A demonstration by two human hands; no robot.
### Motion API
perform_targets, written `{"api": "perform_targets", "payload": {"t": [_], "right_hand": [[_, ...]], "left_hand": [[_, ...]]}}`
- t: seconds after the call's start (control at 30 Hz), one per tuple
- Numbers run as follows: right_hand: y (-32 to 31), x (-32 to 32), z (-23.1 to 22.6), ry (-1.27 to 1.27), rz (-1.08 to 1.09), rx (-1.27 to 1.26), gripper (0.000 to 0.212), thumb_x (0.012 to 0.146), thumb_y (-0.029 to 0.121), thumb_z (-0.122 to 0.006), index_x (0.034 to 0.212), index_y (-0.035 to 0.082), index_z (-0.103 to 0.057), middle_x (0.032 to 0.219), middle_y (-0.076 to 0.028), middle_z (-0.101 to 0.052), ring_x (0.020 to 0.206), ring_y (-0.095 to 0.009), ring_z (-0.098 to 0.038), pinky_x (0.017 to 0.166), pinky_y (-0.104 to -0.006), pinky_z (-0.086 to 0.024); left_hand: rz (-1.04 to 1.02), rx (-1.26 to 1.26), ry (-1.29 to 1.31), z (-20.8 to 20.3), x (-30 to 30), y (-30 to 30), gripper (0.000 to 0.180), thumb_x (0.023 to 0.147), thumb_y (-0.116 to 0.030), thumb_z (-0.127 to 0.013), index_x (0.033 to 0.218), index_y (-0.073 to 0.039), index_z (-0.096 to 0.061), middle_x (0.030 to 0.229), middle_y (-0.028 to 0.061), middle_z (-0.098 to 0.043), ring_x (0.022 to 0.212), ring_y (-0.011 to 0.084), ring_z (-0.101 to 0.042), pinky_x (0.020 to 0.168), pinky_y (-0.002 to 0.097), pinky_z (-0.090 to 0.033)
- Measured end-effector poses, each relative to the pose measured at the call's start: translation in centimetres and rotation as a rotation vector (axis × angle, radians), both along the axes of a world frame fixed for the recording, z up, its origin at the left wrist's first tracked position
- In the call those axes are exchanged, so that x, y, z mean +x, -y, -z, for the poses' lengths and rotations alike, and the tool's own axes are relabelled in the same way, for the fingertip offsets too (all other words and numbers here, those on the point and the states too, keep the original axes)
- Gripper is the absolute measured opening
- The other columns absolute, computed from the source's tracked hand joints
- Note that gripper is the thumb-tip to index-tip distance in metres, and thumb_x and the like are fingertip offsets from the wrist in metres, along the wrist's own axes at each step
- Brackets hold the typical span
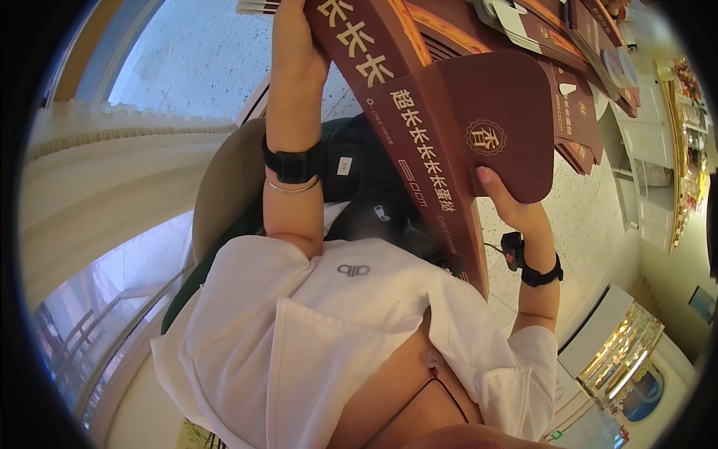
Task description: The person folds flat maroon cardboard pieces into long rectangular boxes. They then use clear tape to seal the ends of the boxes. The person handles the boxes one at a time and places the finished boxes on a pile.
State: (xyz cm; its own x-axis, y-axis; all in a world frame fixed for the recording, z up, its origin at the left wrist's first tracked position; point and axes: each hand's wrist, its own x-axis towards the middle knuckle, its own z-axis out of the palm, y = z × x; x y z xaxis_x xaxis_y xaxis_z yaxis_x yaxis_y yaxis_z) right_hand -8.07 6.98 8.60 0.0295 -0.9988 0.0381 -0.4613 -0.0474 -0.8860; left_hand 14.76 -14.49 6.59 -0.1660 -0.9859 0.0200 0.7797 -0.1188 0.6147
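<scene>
Head view: one long maroon box (430, 176) mid-scene, pale lettering (419, 150); flap (516, 97) bears one round emblem (486, 138). Left hand (303, 45) at far end, fingers unseen, can't tell. Right hand (516, 209) pinches flap, thumb in front, other fingers hidden.

A shop interior, with stocked shelves (680, 179) and a lit display case (598, 325) right of the right hand (516, 206).

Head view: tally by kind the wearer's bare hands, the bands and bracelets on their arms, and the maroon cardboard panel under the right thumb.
Bare left hand and right hand: 2
Black wristbands: 2
Thin silver-coloured metal bracelet: 1
Maroon cardboard panel with rounded corners: 1
Total: 6
</scene>
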Motion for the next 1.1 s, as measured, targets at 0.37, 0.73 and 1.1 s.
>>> {"api": "perform_targets", "payload": {"t": [0.37,0.73,1.1], "right_hand": [[-1.9,-0.5,0.1,-0.035,-0.002,0.002,0.023,0.089,0.007,-0.061,0.11,-0.003,-0.061,0.102,-0.009,-0.065,0.088,-0.017,-0.06,0.078,-0.0294,-0.048],[-3.3,-1.5,1.1,-0.009,-0.015,0.005,0.023,0.09,0.008,-0.062,0.11,-0.003,-0.061,0.103,-0.009,-0.065,0.09,-0.018,-0.06,0.08,-0.0296,-0.048],[-2.8,-2.5,0.1,0.06,0.125,0.013,0.028,0.09,0.012,-0.063,0.114,-0.002,-0.059,0.109,-0.01,-0.063,0.098,-0.017,-0.058,0.086,-0.0316,-0.047]], "left_hand": [[0.018,0.027,-0.031,0.4,-0.9,0.0,0.034,0.094,-0.033,-0.057,0.113,-0.005,-0.06,0.097,0.0055,-0.069,0.083,0.016,-0.067,0.072,0.0277,-0.055],[0.053,0.032,-0.031,1.0,-0.9,0.5,0.031,0.094,-0.034,-0.057,0.109,-0.007,-0.062,0.094,0.0041,-0.07,0.079,0.0143,-0.067,0.07,0.0259,-0.055],[0.021,0.059,0.096,-0.8,-1.3,0.8,0.042,0.092,-0.044,-0.058,0.115,-0.008,-0.06,0.098,0.0038,-0.068,0.085,0.0151,-0.066,0.072,0.0292,-0.054]]}}
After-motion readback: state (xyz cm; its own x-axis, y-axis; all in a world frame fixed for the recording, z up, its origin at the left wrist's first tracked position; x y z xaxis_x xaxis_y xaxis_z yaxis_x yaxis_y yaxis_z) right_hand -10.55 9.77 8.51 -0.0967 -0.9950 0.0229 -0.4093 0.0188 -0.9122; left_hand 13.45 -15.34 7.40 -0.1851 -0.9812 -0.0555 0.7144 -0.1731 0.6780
